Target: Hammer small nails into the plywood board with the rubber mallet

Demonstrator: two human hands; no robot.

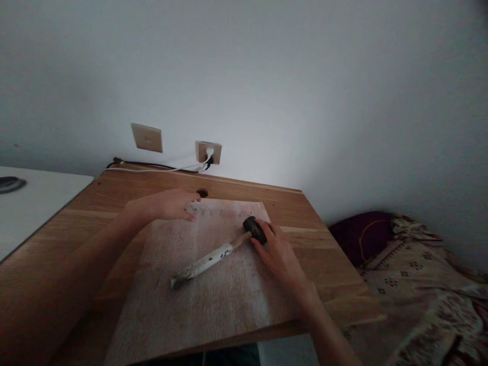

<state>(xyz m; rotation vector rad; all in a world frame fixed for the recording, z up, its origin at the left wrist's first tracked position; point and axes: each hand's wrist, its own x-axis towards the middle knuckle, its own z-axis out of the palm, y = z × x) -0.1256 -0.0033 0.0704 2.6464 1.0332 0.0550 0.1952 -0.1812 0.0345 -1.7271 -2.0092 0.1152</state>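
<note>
A mallet lies on a pale rough board [213, 300] that rests on a wooden desk [312, 239]. Its black head [253, 229] points to the far right, and its white-smeared wooden handle [208, 262] runs toward the near left. My right hand [277, 251] rests on the board beside the head, with fingertips touching it and fingers loosely curved. My left hand [170, 204] lies flat on the board's far left corner, fingers stretched out, holding nothing.
A cable hole [202, 193] sits in the desk behind the board. Two wall plates, a switch [147, 137] and a socket [208, 152] with cables plugged in, hang above the desk. A white table [34, 198] stands left; patterned bedding [415, 284] lies right.
</note>
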